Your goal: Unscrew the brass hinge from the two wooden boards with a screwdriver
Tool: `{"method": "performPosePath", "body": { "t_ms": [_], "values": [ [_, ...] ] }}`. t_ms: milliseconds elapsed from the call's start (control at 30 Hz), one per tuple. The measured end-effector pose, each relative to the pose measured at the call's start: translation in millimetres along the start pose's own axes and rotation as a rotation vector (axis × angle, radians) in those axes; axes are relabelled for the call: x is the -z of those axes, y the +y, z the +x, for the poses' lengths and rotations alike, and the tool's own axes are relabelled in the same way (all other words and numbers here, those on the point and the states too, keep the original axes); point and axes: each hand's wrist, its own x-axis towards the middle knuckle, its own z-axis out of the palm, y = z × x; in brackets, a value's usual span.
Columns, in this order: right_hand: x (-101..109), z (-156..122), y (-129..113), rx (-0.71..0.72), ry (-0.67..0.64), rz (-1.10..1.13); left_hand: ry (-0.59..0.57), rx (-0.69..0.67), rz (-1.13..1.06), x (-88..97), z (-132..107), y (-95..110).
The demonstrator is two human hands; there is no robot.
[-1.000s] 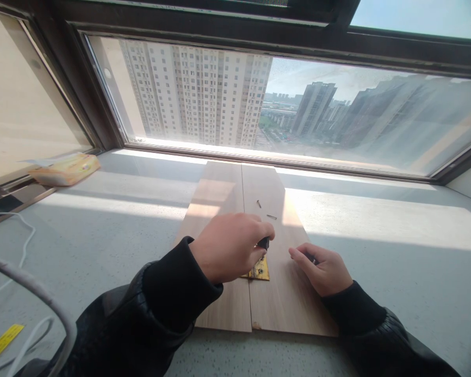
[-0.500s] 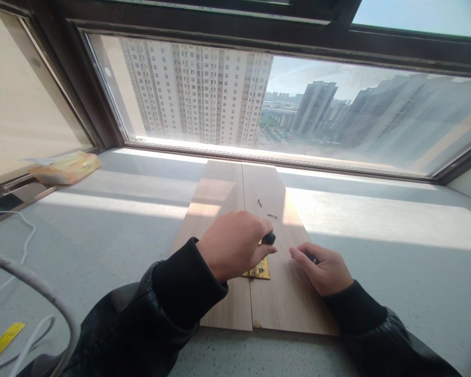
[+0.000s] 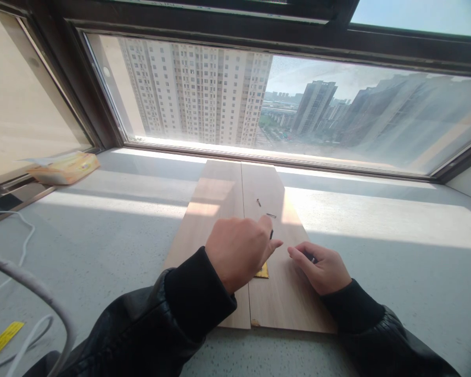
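Slim gap btwn L hand [image 3: 239,254] & R hand [image 3: 322,268]; screws [image 3: 271,215] obstruct beyond.

We count two hands, one left hand [image 3: 241,251] and one right hand [image 3: 324,267]. We record two wooden boards [image 3: 282,303], two screws [image 3: 271,215], one yellow plate [image 3: 263,272], partly covered, and one black object [image 3: 271,234], mostly hidden. We further list one packet [image 3: 65,170], one yellow strip [image 3: 3,343] and one thick grey cable [image 3: 35,287]. Of white cable [image 3: 33,230] we find two stretches; whether they form one length, we cannot determine.
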Motion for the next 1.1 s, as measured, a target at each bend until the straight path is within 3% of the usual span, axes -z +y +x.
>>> {"method": "performPosePath", "body": {
  "t_ms": [133,267,467,633,800,967,1100],
  "values": [
    [-0.1,-0.2,0.5,0.000,-0.002,0.001,-0.015,0.030,-0.046,-1.0,1.8,0.0],
    [-0.2,0.0,1.0,0.005,-0.002,0.003,-0.089,-0.085,-0.193,-1.4,5.6,-2.5],
    [-0.6,0.0,1.1,0.006,0.002,-0.009,-0.161,-0.229,-0.136,5.0,9.4,-10.2],
    [-0.5,0.1,1.0,0.017,0.002,-0.014,-0.086,-0.385,-0.196,0.3,9.5,-12.3],
    [0.1,-0.1,0.3,0.017,0.001,-0.014,-0.039,-0.146,-0.305,-4.9,9.4,-11.6],
    [0.0,-0.7,-0.3,0.018,0.001,-0.013,0.012,0.010,-0.029,-0.5,5.2,-7.7],
    [-0.1,-0.7,-0.3,0.020,0.005,-0.016,0.029,0.042,0.034,-1.1,2.1,-5.0]
  ]
}}
